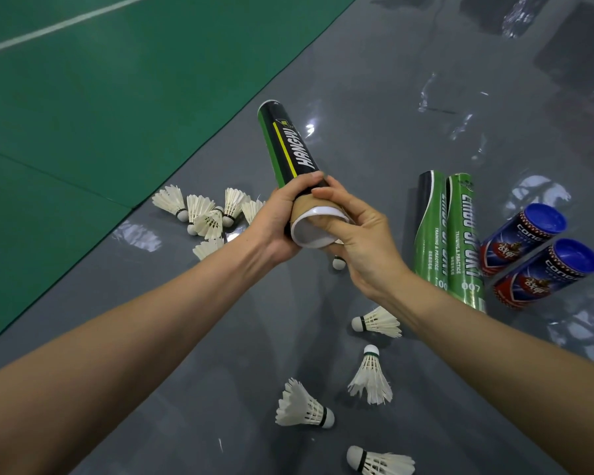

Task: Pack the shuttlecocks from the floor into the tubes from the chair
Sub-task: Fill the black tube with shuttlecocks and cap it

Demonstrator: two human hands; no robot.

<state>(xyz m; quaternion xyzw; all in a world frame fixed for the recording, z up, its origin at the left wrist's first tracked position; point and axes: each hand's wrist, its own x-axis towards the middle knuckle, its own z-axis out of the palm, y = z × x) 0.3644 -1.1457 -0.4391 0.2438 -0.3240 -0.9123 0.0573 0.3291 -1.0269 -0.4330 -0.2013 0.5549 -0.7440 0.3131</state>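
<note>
My left hand [279,221] grips a black and green tube [288,147] marked HANGYU, held slanting up and away from me. My right hand [352,234] is curled round the tube's near end, fingers on its white cap [314,231]. White shuttlecocks lie scattered on the grey floor: a cluster [206,210] to the left of my hands, and several more below them, such as one [371,377] with a green band and another [302,406] nearer me. One cork [338,262] peeks out under my right hand.
Two green tubes [463,241] lie side by side to the right. Beside them lie two blue and red tubes with blue caps [535,255]. A green court mat [83,97] with a white line covers the left. Dark furniture legs stand at the top right.
</note>
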